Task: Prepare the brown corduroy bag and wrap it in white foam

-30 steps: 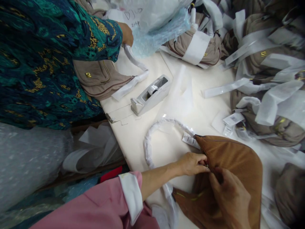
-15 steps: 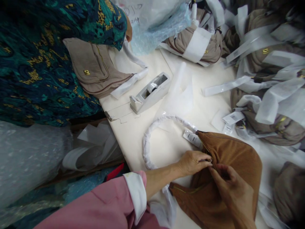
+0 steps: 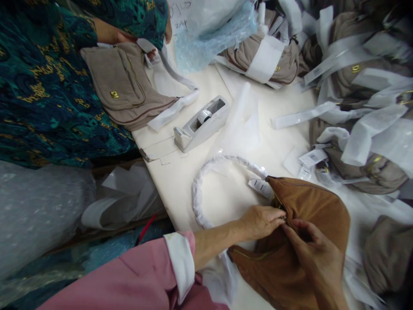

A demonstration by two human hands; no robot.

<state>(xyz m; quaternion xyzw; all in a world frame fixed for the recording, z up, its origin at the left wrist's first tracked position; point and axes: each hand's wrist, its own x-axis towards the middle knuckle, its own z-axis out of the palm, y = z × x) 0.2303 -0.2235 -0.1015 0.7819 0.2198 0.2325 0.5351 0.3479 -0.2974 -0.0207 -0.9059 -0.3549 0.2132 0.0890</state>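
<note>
Tape dispenser (image 3: 201,123) behind wrapped handle (image 3: 206,181); bag (image 3: 309,232) right of handle.

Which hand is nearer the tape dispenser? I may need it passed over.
Left. The left hand lies below the tape dispenser, on the brown bag's edge; the right hand sits farther, lower right.

White worktable (image 3: 180,181) under even light; bubble wrap (image 3: 35,215) below, possibly on floor.
</note>
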